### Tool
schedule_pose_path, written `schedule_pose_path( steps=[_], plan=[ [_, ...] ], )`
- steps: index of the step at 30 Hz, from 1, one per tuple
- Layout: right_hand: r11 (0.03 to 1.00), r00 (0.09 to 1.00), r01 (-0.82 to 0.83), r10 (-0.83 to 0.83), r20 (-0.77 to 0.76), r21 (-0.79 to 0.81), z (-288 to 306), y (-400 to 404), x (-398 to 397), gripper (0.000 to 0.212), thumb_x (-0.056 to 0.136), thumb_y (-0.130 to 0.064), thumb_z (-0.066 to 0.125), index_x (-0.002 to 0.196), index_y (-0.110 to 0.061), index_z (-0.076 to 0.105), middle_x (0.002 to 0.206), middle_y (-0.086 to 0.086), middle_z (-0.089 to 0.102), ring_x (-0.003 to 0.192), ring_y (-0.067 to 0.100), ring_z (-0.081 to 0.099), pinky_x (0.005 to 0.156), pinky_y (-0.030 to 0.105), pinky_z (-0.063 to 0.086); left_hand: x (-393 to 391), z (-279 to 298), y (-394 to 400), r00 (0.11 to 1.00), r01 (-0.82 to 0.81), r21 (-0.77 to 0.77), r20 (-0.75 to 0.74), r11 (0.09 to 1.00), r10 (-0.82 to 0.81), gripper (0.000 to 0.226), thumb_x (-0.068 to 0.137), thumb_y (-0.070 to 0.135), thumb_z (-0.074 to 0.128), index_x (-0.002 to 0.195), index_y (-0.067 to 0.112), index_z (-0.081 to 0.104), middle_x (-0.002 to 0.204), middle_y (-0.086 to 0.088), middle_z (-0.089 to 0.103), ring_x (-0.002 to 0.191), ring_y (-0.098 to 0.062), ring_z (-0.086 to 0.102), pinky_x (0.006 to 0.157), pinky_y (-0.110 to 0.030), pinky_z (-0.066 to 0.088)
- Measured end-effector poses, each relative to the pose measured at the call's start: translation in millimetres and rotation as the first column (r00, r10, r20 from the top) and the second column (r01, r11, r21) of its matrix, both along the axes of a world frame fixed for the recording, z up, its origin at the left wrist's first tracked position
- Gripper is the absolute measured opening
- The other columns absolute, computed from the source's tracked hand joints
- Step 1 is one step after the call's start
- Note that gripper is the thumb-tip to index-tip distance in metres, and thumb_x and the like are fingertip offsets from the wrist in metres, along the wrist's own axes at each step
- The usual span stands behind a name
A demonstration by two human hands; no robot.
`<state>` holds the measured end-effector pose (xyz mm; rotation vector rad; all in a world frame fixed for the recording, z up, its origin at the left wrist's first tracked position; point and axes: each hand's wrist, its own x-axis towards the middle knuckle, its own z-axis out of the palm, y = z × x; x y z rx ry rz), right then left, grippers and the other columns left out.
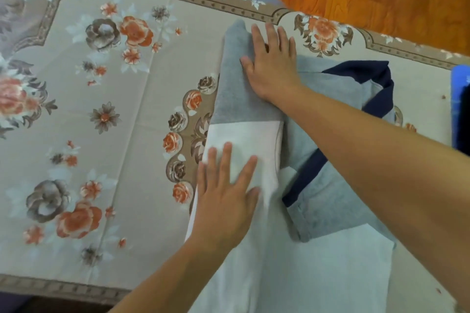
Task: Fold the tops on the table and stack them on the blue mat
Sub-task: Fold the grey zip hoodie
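A: Item one, left of frame?
B: Desk (152,89) under a floral cloth, bare of garments on that side.

A: Item two?
B: Left hand (226,195), grip spread flat, fingers straight, pressing the white lower panel of the top (244,104). The top lies right of centre on the desk, one side folded over.

A: Item three?
B: Right hand (272,63), grip likewise spread, palm down on the grey upper part of the fold.

A: Orientation of the top?
B: Long axis runs from the near edge to the far edge, leaning slightly left; the navy-trimmed end points away and right.

A: Far right?
B: Blue mat (460,99), only its edge in view, well apart from the hands.

A: Risks?
B: Judged only: lifting either palm early could let the fold spring open; the loose sleeve may bunch under the next fold and skew it.
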<state>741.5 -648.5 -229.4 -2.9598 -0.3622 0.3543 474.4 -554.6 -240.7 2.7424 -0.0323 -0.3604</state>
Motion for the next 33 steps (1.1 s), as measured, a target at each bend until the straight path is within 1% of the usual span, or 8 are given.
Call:
schedule_pose_path(
  steps=[5,11,15,18,22,25,28,33],
  plan=[
    [0.816,0.938,0.318,-0.346,-0.033,0.482,36.1,-45.7,-156.8,0.038,0.095,-0.020,0.056,0.131,-0.011,0.049,0.134,0.006,0.041,0.114,0.015,0.047,0.102,0.033,0.044,-131.7,22.4,41.2,0.974,-0.156,0.008,-0.164,0.988,0.155,0.063,0.094,0.034,0.065,0.151,0.026,0.041,0.154,-0.016,0.034,0.137,-0.042,0.042,0.105,-0.055,0.043],
    [0.529,0.552,0.800,-0.465,-0.692,0.283,34.8,-53.2,-300.1,0.034,0.095,-0.037,0.064,0.119,-0.019,0.049,0.093,-0.008,0.059,0.081,0.005,0.058,0.077,0.030,0.045,-192.7,50.6,44.3,0.647,-0.586,-0.010,-0.609,0.811,0.460,0.029,0.097,0.035,0.064,0.115,0.032,0.042,0.104,0.007,0.061,0.094,-0.025,0.066,0.075,-0.037,0.051],
    [0.484,0.461,0.844,-0.431,-0.776,0.232,21.1,-41.8,-310.0,0.025,0.097,-0.035,0.059,0.112,-0.015,0.055,0.098,-0.004,0.061,0.089,0.018,0.062,0.078,0.033,0.052,-192.2,56.7,49.7,0.511,-0.772,-0.034,-0.626,0.635,0.589,0.016,0.098,0.018,0.061,0.095,0.025,0.048,0.090,0.004,0.062,0.084,-0.019,0.062,0.066,-0.031,0.048],
    [0.622,0.505,0.766,-0.426,-0.751,0.162,16.2,-42.3,-296.6,0.026,0.097,-0.034,0.056,0.088,-0.011,0.058,0.084,0.002,0.060,0.081,0.024,0.061,0.061,0.031,0.043,-192.5,58.5,56.4,0.581,-0.624,0.066,-0.627,0.778,0.519,0.015,0.092,0.017,0.061,0.092,0.023,0.047,0.092,0.005,0.055,0.082,-0.018,0.056,0.068,-0.032,0.046],
    [0.933,0.735,0.355,-0.313,-0.601,-0.052,39.7,-57.2,-270.7,0.030,0.099,-0.038,0.051,0.081,-0.014,0.054,0.073,-0.002,0.051,0.072,0.021,0.055,0.050,0.029,0.029,-156.4,60.2,38.0,0.945,-0.189,0.048,-0.262,0.981,0.195,0.030,0.084,0.018,0.065,0.112,0.015,0.054,0.114,0.000,0.050,0.104,-0.019,0.047,0.091,-0.034,0.046],
    [0.931,0.908,0.351,-0.310,-0.283,0.104,59.1,-75.7,-245.9,0.024,0.102,-0.032,0.044,0.087,-0.015,0.050,0.077,0.001,0.052,0.069,0.021,0.050,0.055,0.033,0.032,-92.2,49.4,5.0,0.999,0.041,0.000,-0.029,0.999,-0.041,0.053,0.095,0.030,0.055,0.144,0.011,0.048,0.152,-0.015,0.040,0.144,-0.035,0.034,0.117,-0.050,0.034],
    [0.847,0.902,0.418,-0.429,-0.044,0.328,57.6,-110.9,-215.4,0.019,0.100,-0.027,0.049,0.116,-0.017,0.054,0.110,0.003,0.056,0.096,0.020,0.055,0.078,0.032,0.042,-16.8,29.7,-30.1,0.980,0.192,0.053,0.050,0.980,-0.195,0.067,0.103,0.041,0.037,0.160,0.008,0.022,0.168,-0.016,0.013,0.156,-0.036,0.005,0.125,-0.052,0.014],
    [0.813,0.820,0.572,-0.570,-0.052,0.108,23.3,-201.9,-188.5,0.061,0.103,-0.037,0.043,0.157,-0.017,0.020,0.162,0.016,0.018,0.149,0.034,0.017,0.122,0.048,0.018,60.6,-13.0,-51.5,0.956,0.290,0.205,-0.019,0.935,-0.292,0.074,0.103,0.060,0.008,0.162,0.018,-0.006,0.169,-0.007,-0.014,0.155,-0.027,-0.016,0.126,-0.050,-0.001]
  ],
)
